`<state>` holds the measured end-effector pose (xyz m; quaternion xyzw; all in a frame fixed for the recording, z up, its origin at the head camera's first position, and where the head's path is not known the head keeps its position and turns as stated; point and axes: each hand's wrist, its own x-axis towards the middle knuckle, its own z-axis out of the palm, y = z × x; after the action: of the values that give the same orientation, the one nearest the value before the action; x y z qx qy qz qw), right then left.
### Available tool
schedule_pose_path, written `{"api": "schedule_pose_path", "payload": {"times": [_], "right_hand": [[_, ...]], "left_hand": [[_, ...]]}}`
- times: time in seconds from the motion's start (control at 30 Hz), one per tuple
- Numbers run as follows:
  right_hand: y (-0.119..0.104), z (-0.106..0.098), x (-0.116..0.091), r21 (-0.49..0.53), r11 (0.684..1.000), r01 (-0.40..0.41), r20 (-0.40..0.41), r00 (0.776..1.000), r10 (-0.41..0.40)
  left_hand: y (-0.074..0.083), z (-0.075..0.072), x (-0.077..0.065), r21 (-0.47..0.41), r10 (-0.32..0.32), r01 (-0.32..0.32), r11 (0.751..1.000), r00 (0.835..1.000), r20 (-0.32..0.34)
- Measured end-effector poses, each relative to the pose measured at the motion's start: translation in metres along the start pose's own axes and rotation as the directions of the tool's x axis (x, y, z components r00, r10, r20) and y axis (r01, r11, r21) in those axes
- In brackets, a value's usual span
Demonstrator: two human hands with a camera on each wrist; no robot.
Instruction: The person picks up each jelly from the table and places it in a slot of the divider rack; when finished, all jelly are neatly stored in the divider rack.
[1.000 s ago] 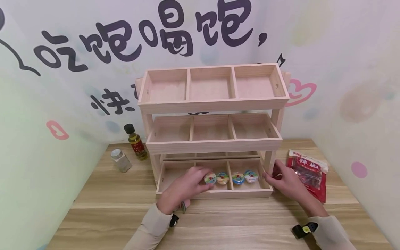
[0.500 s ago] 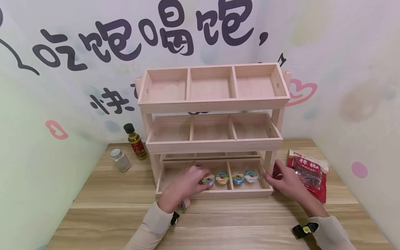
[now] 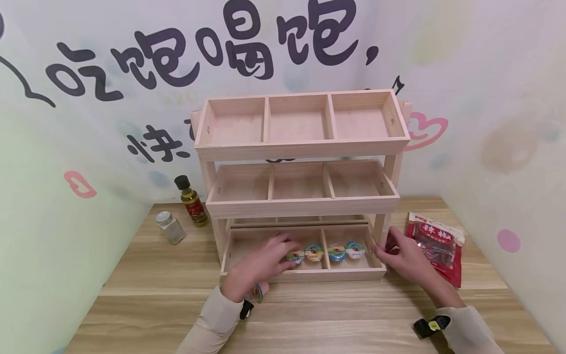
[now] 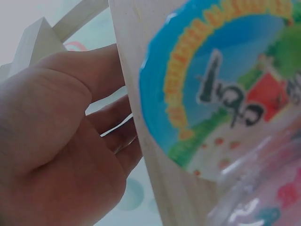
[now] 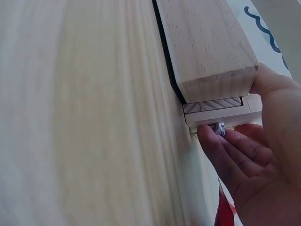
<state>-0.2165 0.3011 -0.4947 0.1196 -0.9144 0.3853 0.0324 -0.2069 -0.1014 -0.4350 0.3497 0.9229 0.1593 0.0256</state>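
"Jelly cup [image 3: 295, 256]: where did it lie?"

"In the middle compartment [image 3: 309, 265] of the bottom tray [image 3: 327, 275], beside a second cup [image 3: 314, 252]; two more cups [image 3: 355, 250] occupied the right compartment [image 3: 349, 264]."

"And the step?"

"Positioning, apparently: the left hand [image 3: 261, 263] pinched it in its fingers, while the right hand [image 3: 407, 254] gripped the tray's right end. Next, settling and releasing it seemed called for."

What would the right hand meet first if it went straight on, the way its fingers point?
Probably the right end of the rack's bottom tray; the right hand has its fingertips right by it, though exact contact is unclear.
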Motion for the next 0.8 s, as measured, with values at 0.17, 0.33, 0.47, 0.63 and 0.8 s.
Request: {"api": "schedule_pose_path", "payload": {"times": [0.17, 0.33, 0.47, 0.63, 0.8], "right_hand": [[-0.0001, 0.0004, -0.0003, 0.004, 1.000, 0.001, -0.001, 1.000, -0.001], [-0.0001, 0.0003, -0.0005, 0.006, 1.000, 0.005, -0.003, 1.000, -0.005], [0.0009, 0.0007, 0.0001, 0.004, 1.000, 0.011, -0.004, 1.000, -0.011], [0.0017, 0.0009, 0.0005, 0.004, 1.000, 0.008, -0.002, 1.000, -0.008], [0.0019, 0.0009, 0.0003, 0.007, 1.000, 0.006, -0.002, 1.000, -0.006]], "left_hand": [[-0.0011, 0.0004, -0.0009, -0.048, -0.009, 0.009, 0.999, 1.000, 0.009], [-0.0018, -0.0003, -0.0010, -0.068, -0.001, 0.002, 0.998, 1.000, 0.012], [-0.0021, -0.0006, -0.0007, -0.074, 0.007, -0.006, 0.997, 1.000, 0.009], [-0.0030, 0.0010, 0.0007, -0.084, 0.010, -0.010, 0.996, 1.000, 0.000], [-0.0029, 0.0007, 0.0011, -0.091, 0.000, -0.001, 0.996, 1.000, -0.007]]}}
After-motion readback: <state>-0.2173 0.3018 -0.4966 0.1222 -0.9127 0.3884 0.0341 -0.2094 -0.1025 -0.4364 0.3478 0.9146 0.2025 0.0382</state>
